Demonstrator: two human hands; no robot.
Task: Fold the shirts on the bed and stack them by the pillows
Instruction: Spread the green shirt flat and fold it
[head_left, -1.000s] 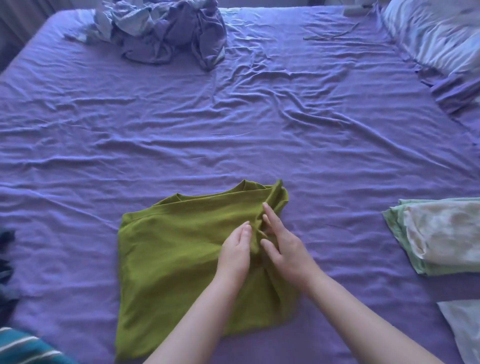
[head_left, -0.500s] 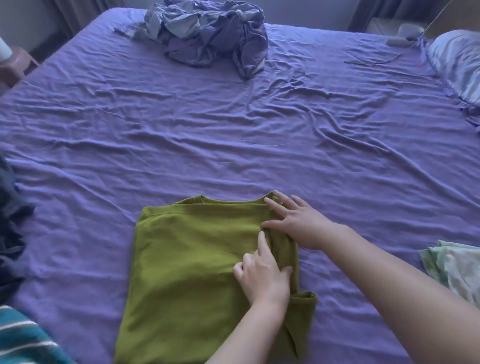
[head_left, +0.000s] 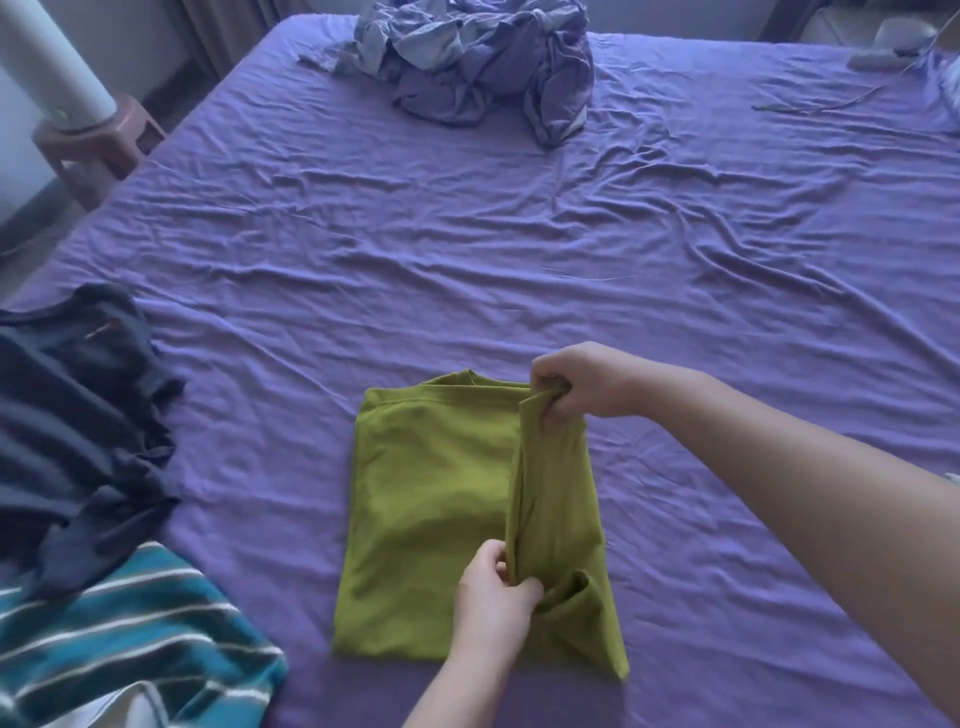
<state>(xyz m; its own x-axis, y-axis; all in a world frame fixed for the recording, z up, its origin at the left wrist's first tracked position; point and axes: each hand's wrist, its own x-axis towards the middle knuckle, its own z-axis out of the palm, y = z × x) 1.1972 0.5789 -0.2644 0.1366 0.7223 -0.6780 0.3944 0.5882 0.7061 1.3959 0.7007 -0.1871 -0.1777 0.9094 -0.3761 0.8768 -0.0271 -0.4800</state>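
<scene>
Pinching the same raised fold at two points: right hand (head_left: 576, 384) clamps the far end near the collar, fingers curled round the cloth; left hand (head_left: 498, 590) clamps the near end, thumb and fingers closed on the edge. Between the two grips the fold stands up off the green shirt (head_left: 431, 493) as a ridge. Left of the grips, the rest of the shirt lies flat on the bed (head_left: 519, 234), already narrowed to a rectangle. Just right of the near grip, a loose loop of fabric sags, probably the sleeve.

Step in hand, by my reading: the right-side lengthwise fold. Next move calls for carrying the ridge leftward over the flat panel, both grips travelling together so the edge lands straight, then tucking that loose loop.

Further out, left of the grips: dark shirt (head_left: 78, 415) and striped teal shirt (head_left: 130, 634), unfolded. Far beyond: crumpled bluish bedding (head_left: 478, 57). Pillows not clearly in view.
</scene>
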